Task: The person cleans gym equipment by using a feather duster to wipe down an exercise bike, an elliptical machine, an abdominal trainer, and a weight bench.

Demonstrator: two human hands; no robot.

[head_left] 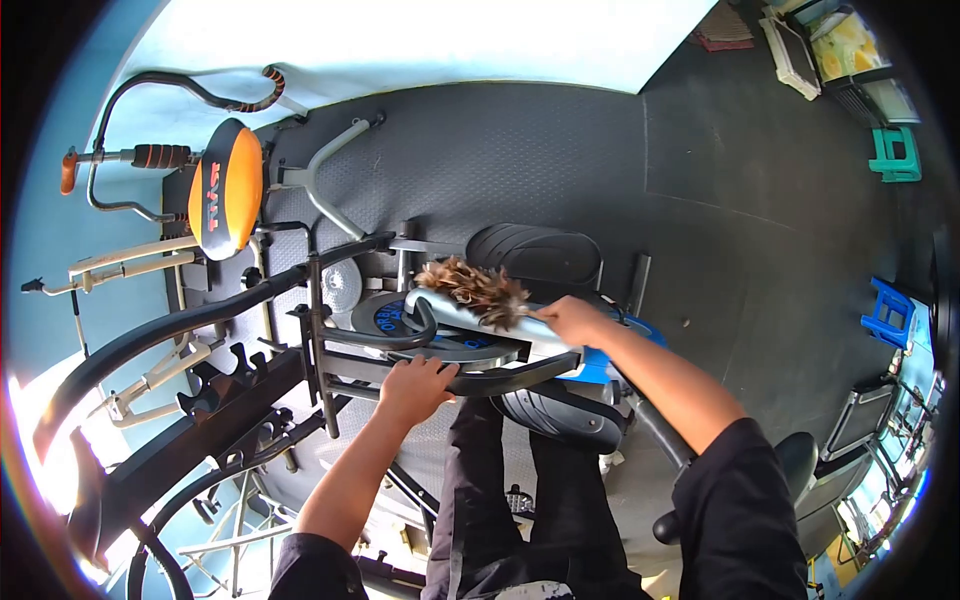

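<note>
My right hand (578, 325) is closed around the handle end of a brown feather duster (472, 290). Its feathers lie against the white and blue body (500, 325) of an elliptical trainer. Below and to the left, my left hand (415, 388) rests with its fingers over a black metal bar (490, 380) of the frame. Behind that bar sits a round black disc (385, 315) with blue lettering, partly covered by a curved grey handle. Two black ribbed foot pedals stand on either side of the body, the far pedal (535, 252) and the near pedal (560, 415).
An exercise machine with an orange and black seat (228, 190) stands at the upper left. Long black frame bars (180, 330) cross the left side. A green stool (895, 155) and a blue stool (887, 312) are at the right, on the dark floor (740, 270).
</note>
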